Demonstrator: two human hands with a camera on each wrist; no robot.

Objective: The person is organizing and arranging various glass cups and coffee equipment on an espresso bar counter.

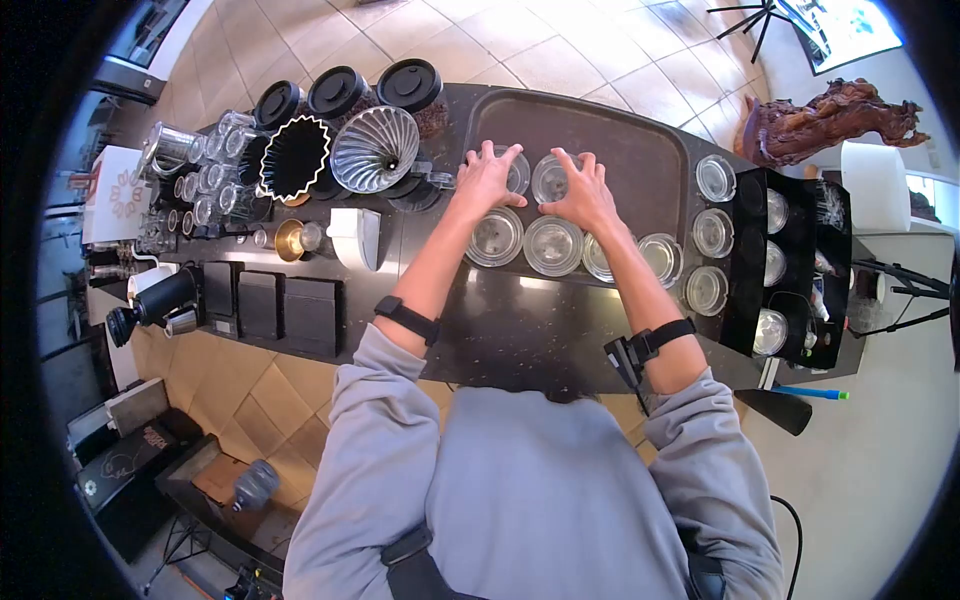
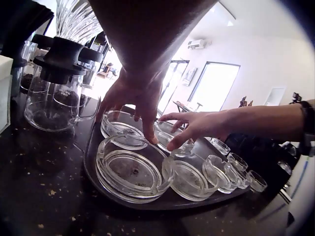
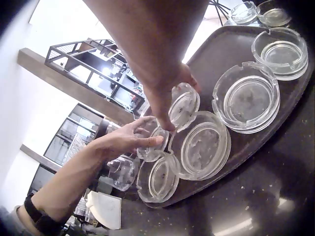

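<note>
Two clear glass ashtrays stand side by side in the back row on a dark tray (image 1: 625, 130). My left hand (image 1: 486, 186) spans the left ashtray (image 1: 519, 174), thumb at its near edge and fingers at its far side. Around the rim of the right ashtray (image 1: 548, 182) my right hand (image 1: 582, 198) holds thumb and fingers apart, gripping it from the right. Along the tray's near edge sits a front row of ashtrays, among them one at the left (image 2: 130, 169) and a middle one (image 3: 202, 150). My palms partly hide the back pair in the head view.
To the tray's right stand three more glass ashtrays (image 1: 713, 232) and a black rack (image 1: 745, 260) holding glassware. On the left are a ribbed glass dripper (image 1: 375, 150), a glass server (image 2: 51, 108), black-lidded jars (image 1: 410, 85) and a white container (image 1: 355, 240). The counter's near edge (image 1: 480, 380) runs before me.
</note>
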